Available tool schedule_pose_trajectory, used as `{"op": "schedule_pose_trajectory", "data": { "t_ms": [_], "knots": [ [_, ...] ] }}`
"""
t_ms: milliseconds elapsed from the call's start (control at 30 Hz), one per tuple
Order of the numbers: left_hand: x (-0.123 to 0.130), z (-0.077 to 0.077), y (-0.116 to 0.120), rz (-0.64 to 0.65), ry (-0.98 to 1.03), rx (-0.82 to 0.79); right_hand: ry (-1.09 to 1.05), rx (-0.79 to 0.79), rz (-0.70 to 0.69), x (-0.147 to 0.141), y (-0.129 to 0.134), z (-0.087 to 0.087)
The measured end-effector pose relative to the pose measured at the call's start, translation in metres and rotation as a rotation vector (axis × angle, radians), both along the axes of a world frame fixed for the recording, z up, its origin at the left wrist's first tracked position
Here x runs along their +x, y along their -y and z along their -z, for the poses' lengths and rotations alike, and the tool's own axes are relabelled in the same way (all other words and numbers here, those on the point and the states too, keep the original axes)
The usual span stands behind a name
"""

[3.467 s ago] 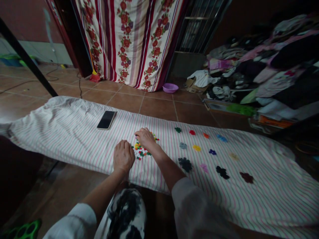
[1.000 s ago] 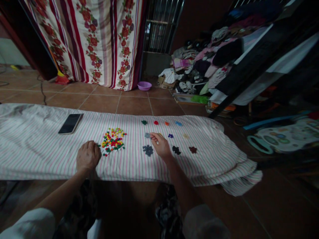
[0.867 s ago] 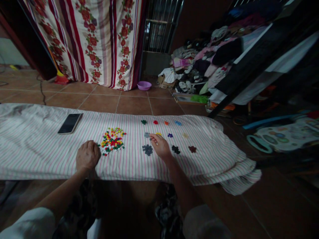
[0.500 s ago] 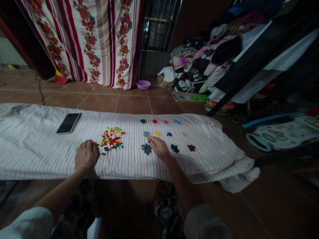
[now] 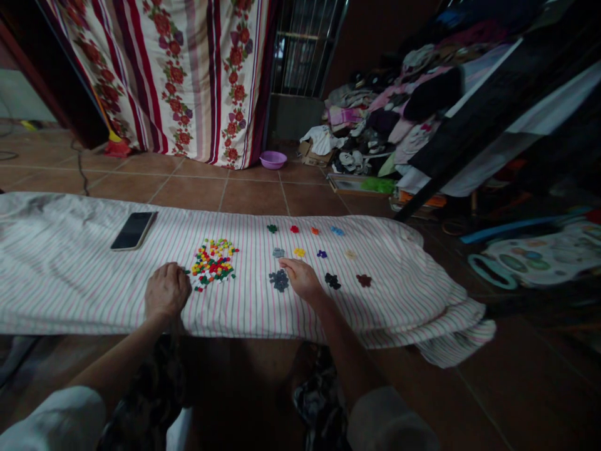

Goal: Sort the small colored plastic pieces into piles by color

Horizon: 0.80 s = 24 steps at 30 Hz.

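My left hand rests on the striped cloth with its fingers curled, at the left edge of a loose heap of small mixed-colour pieces. A green piece shows by its fingertips; whether it is held I cannot tell. My right hand is pinched just above and right of a dark grey cluster; anything between its fingertips is too small to make out. Close by lie a lighter grey cluster, a yellow cluster, a purple cluster and a black cluster.
Green, red, orange and blue clusters line the far side; beige and brown ones sit rightward. A phone lies at left. Beyond are a purple basin and piled clothes.
The view has shifted slightly, moving everything a little right. A small dark piece seen at my right fingertips before no longer shows there. My left hand stays beside the heap.
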<state>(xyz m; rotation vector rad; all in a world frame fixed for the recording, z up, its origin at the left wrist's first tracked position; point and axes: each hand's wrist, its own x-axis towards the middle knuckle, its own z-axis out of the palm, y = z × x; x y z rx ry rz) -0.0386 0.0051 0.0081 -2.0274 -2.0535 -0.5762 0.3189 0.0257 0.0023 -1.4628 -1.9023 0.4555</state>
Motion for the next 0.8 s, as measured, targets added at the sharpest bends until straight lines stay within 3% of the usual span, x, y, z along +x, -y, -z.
{"op": "schedule_pose_trajectory", "data": {
  "t_ms": [367, 600, 800],
  "knots": [
    [0.003, 0.005, -0.001, -0.018, 0.029, 0.056, 0.029, 0.061, 0.010, -0.018, -0.014, -0.012],
    [0.005, 0.001, 0.000, -0.027, 0.056, 0.043, 0.043, 0.108, -0.095, -0.061, -0.028, -0.018],
    [0.006, 0.002, 0.000, -0.026, 0.071, 0.040, 0.096, 0.113, -0.196, -0.106, -0.038, -0.013]
  ]
}}
